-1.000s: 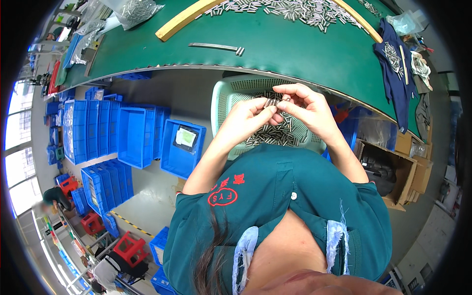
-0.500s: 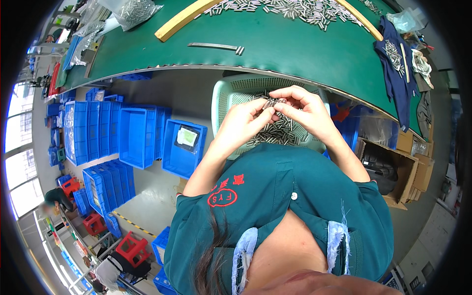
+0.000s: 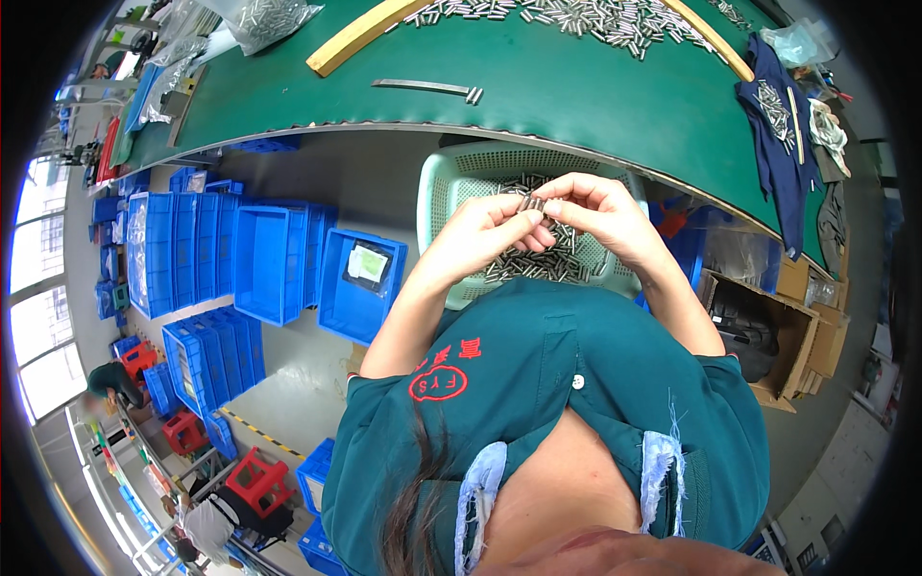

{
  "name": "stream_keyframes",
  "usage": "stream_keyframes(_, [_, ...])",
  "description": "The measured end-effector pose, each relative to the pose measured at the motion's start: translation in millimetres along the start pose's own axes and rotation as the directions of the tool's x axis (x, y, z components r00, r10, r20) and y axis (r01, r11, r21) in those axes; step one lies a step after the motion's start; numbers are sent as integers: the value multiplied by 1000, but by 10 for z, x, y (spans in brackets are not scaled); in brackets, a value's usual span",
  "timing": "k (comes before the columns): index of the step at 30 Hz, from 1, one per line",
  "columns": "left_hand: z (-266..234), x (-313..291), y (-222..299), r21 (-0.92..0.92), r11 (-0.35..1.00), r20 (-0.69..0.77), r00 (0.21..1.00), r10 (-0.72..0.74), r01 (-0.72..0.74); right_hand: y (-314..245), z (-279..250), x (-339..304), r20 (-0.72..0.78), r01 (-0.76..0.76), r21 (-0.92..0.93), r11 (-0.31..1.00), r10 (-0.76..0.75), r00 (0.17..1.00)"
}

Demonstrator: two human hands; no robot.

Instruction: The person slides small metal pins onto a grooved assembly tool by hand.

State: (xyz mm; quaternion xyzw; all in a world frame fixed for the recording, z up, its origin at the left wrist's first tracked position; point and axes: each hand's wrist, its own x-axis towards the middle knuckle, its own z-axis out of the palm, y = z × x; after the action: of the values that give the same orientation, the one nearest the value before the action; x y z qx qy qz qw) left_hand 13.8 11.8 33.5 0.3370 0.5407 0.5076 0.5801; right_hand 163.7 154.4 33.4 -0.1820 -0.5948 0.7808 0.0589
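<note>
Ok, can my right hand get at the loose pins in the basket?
Probably yes: the right hand is over the open basket, and many loose pins lie uncovered, though it seems busy handling a few.

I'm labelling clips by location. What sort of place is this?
Most likely a factory workshop: small metal pins lie heaped on a long green worktable, a pale green basket below its edge holds more, and stacked blue plastic crates stand nearby.
</note>
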Motion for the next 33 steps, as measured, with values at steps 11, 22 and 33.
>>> stream_keyframes(11, [-47,0,-77,234,972,29,998,-47,39,209,-47,58,91,-16,-37,999,19,996])
stream_keyframes(22, [-96,0,-37,307,930,129,959,-251,202,327,-51,103,121,-278,22,960,273,954])
stream_keyframes(33, [-226,-60,24,149,988,74,996,-56,45,459,-6,68,287,-416,740,529,311,906])
